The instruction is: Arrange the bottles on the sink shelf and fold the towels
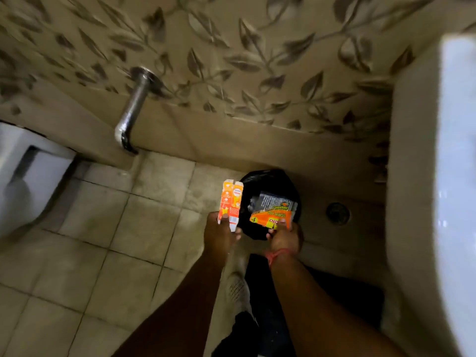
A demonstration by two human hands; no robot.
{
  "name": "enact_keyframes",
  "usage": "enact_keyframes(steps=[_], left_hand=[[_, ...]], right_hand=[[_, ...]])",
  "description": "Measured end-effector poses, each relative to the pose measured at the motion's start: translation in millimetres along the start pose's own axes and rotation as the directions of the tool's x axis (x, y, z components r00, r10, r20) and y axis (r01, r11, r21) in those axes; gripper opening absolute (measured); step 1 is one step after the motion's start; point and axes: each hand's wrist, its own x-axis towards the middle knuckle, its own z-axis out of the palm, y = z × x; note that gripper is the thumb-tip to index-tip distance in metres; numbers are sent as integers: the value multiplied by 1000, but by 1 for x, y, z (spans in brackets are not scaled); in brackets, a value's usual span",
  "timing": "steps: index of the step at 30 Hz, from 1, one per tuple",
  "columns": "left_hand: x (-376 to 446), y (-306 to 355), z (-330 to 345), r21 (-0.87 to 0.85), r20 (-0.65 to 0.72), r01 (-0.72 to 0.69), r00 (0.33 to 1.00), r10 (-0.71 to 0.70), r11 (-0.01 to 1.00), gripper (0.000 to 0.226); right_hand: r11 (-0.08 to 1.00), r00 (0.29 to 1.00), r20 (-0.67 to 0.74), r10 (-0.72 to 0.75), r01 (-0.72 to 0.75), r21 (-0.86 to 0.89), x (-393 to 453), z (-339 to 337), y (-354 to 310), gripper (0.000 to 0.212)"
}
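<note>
Bathroom clear-out: left hand (221, 234) grips orange carton (230, 203), right hand (284, 237) pinches scrub-pad wrapper (273, 211) over black-lined bin (268, 181). Next, likely: release both.

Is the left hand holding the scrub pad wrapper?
No, the left hand grips an orange carton; the right hand holds the scrub pad wrapper.

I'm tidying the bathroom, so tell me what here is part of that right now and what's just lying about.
In hand:
orange carton, left hand
scrub pad wrapper, right hand
black-lined bin

Just there:
chrome pipe
floor drain
toilet
</note>
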Motion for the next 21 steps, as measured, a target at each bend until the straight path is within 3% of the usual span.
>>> enact_keyframes(steps=[3, 7, 10, 12, 14, 16, 18, 21], left_hand=[[45, -32, 23, 60, 60, 62, 996, -66, 996, 21], [96, -67, 54, 76, 96, 125, 987, -132, 989, 28], [123, -79, 70, 82, 150, 179, 970, -190, 980, 33], [135, -83, 75, 183, 155, 203, 960, -232, 962, 40], [136, -84, 73, 330, 120, 138, 975, -186, 934, 44], [123, -81, 65, 507, 153, -36, 987, -48, 861, 46], [105, -77, 54, 572, 214, -125, 977, -1, 811, 48], [77, -54, 34, 558, 227, -101, 973, -35, 824, 54]], right_hand=[[991, 995, -97, -20, 7, -133, 48, 18, 32, 29], [972, 985, -165, -58, 18, -234, 94, 36, 57, 31], [993, 994, 17, 104, -103, -61, 107, 47, 58, 34], [975, 971, 97, 217, -210, -76, 107, 49, 58, 45], [968, 976, 15, 216, -213, -130, 105, 48, 60, 50], [934, 988, -139, 63, -108, -341, 96, 43, 60, 57], [870, 993, -120, -2, -57, -489, 81, 35, 57, 61], [850, 1000, -5, -29, 22, -526, 42, 28, 41, 61]])
